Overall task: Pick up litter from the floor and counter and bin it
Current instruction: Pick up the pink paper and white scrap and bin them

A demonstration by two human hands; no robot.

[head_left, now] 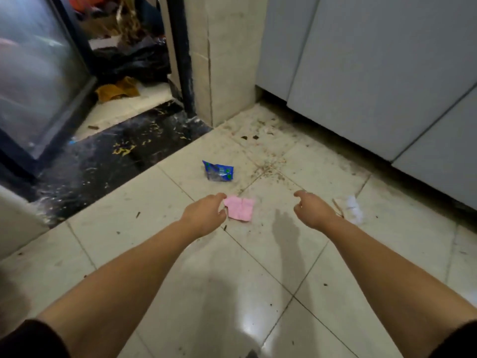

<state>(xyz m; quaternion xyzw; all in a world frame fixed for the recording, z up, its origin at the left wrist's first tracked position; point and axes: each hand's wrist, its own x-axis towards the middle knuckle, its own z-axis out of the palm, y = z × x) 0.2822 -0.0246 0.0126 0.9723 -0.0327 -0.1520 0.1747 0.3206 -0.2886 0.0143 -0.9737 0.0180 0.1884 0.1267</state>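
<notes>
A crumpled pink paper (240,208) lies on the pale floor tiles between my hands. My left hand (206,212) reaches down with its finger and thumb apart, right at the paper's left edge. My right hand (311,208) hovers to the right of the paper, fingers loosely curled and empty. A blue snack wrapper (218,171) lies farther away on the tiles. A white crumpled paper (350,208) sits just right of my right hand.
Grey cabinet doors (374,73) run along the right. A tiled pillar (222,60) stands ahead, with a black marble threshold (116,156) and a glass door (33,73) at the left. Crumbs and dirt (268,169) are scattered near the cabinets. Black bags (134,60) lie beyond the doorway.
</notes>
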